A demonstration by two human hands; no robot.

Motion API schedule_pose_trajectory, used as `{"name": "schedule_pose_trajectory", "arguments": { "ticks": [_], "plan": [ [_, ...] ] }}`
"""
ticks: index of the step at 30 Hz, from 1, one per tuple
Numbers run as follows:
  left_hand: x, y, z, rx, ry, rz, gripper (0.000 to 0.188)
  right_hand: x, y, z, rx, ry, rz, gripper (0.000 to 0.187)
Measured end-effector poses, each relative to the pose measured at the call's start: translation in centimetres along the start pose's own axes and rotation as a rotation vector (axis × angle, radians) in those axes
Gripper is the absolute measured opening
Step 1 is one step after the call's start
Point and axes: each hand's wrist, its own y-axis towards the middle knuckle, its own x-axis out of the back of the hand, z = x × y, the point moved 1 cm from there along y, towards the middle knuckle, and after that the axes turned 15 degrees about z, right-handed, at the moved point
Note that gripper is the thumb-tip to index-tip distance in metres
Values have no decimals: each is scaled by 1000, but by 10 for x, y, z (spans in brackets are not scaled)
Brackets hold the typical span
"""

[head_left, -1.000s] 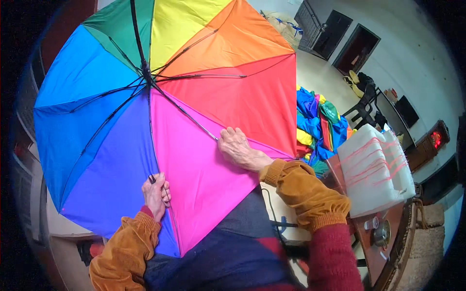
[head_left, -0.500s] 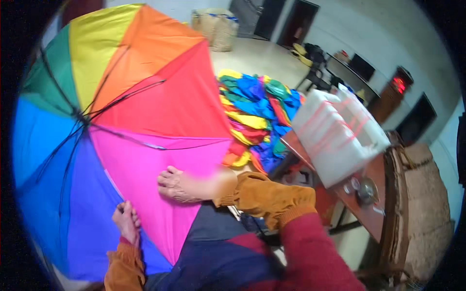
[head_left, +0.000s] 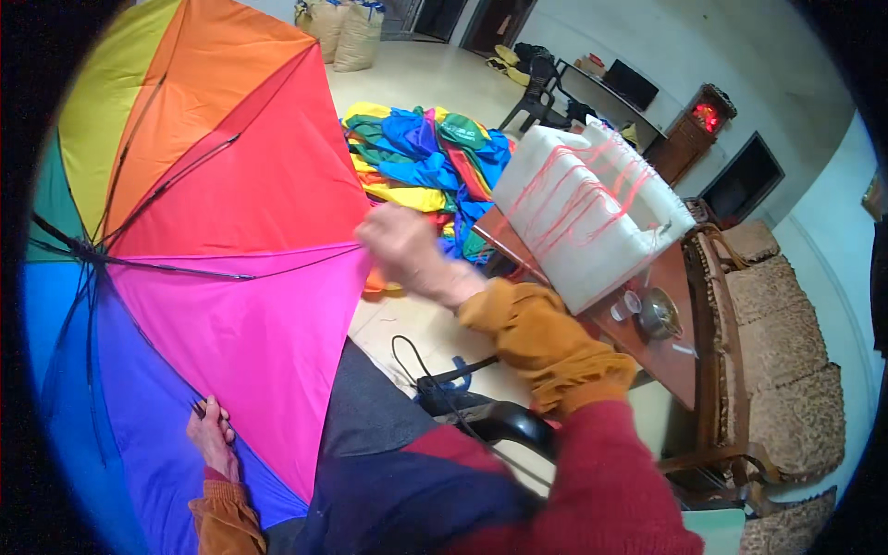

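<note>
An opened rainbow umbrella lies with its inside facing me, black ribs spreading from a hub at the left. My left hand is closed around a dark rib along the seam between the purple and pink panels. At the canopy's right edge, by the corner where the red and pink panels meet, is my right hand. It is blurred by motion, with its fingers curled in; whatever they hold is too small or smeared to make out. Part of the canopy rests over my lap.
A heap of rainbow canopies lies beyond the umbrella. To the right, a white foam box draped with pink threads stands on a brown table, beside a metal bowl. A patterned sofa stands farther right; sacks are at the back.
My right hand has lifted from the pink panel and moved up and right to the canopy's edge. The view has shifted right; my left hand remains at the purple-pink seam.
</note>
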Motion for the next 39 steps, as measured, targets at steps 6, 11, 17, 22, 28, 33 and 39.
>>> {"name": "schedule_pose_trajectory", "arguments": {
  "ticks": [6, 11, 17, 22, 28, 33, 39],
  "plan": [
    [-19, 3, 1, 61, 19, 34, 15, 152, -69, -101, -578, -457, 335, 4],
    [-28, -2, -3, 72, 43, 49, 16, 240, -126, -103, -882, -604, 658, 15],
    [-30, -6, -11, 75, 101, 28, 17, 258, -146, -102, -1020, -561, 807, 13],
    [-29, -13, -18, 71, 158, 9, 11, 272, -149, -109, -948, -488, 865, 12],
    [-33, -13, -29, 121, 72, -46, 12, 271, -140, -96, -1026, -588, 976, 11],
    [-24, -19, -29, 115, -67, -58, 13, 258, -82, -63, -1117, -260, 984, 10],
    [-27, -22, -15, 75, -58, -7, 10, 59, 46, 55, -241, 606, 711, 11]
  ]
}}
